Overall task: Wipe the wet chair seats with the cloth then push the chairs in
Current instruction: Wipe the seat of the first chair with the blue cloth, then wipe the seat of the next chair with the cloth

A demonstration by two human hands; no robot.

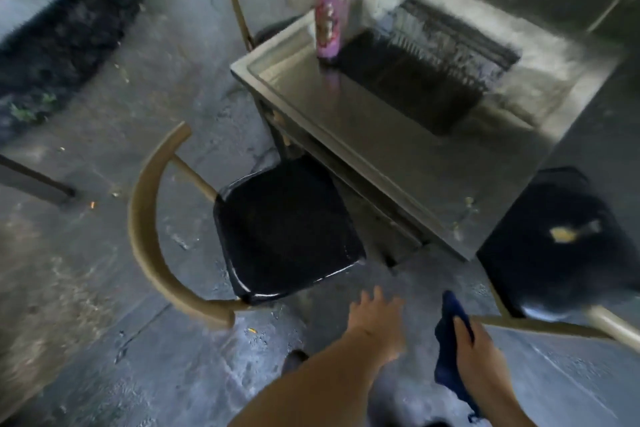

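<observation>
Black and shiny, the wet chair seat (287,229) stands beside the table (398,135) corner. The right hand (481,354) grips the blue cloth (450,347); the left hand (375,319) reaches with loosely spread fingers. Best to wipe firmly from the seat's far edge to the near edge.

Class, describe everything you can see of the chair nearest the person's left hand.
The chair has a curved, tan, wood-looking backrest on slanted spindles and a square black seat, glossy along its edges as if wet. It stands upright on the wet pavement, pulled out from the metal table, its seat's far corner at the table's edge. The left hand reaches toward it without touching.
</observation>
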